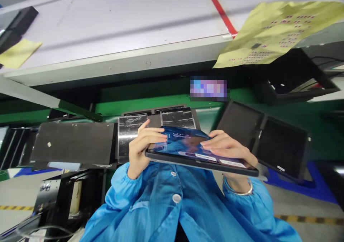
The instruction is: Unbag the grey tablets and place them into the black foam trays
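I hold a dark tablet (188, 150) with both hands, close to my chest in a blue coat. Its screen is lit, with a blue picture and clock digits. My left hand (141, 147) grips the tablet's left edge, with the fingers curled over the screen. My right hand (228, 150) holds the right side. Its fingers lie pressed together on the glass, and there is a bracelet on the wrist. White stickers sit along the screen's near edge.
Behind the tablet are shiny film sheets (131, 131) and a flat black pad (75, 141) at left. Hinged black trays (268, 141) lie to the right on the green belt (328, 127). Above runs a white shelf (120, 27) with a yellow label sheet (274, 30).
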### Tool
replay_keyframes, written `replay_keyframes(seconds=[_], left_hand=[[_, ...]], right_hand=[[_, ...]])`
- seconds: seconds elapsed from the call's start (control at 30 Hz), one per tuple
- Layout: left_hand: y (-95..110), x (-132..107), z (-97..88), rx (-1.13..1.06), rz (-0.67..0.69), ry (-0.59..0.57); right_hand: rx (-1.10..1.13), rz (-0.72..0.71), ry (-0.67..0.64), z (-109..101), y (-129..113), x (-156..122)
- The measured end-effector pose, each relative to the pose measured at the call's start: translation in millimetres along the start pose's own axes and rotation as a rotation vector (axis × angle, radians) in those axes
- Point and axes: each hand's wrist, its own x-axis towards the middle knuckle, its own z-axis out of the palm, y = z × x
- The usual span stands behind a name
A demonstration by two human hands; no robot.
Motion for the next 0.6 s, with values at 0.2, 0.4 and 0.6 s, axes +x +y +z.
replay_keyframes(seconds=[0.2, 0.4, 0.6], left_hand=[[2, 4, 2.9, -0.022, -0.017, 0.015], [-23, -18, 16.6, -0.043, -0.205, 0.042], [-53, -42, 29.0, -0.373, -0.487, 0.178]], right_hand=[[0.005, 0.039, 0.089, 2, 4, 0], [0.095, 0.086, 0.255, 1, 10, -3], [0.370, 0.208, 0.502, -6, 31, -19]])
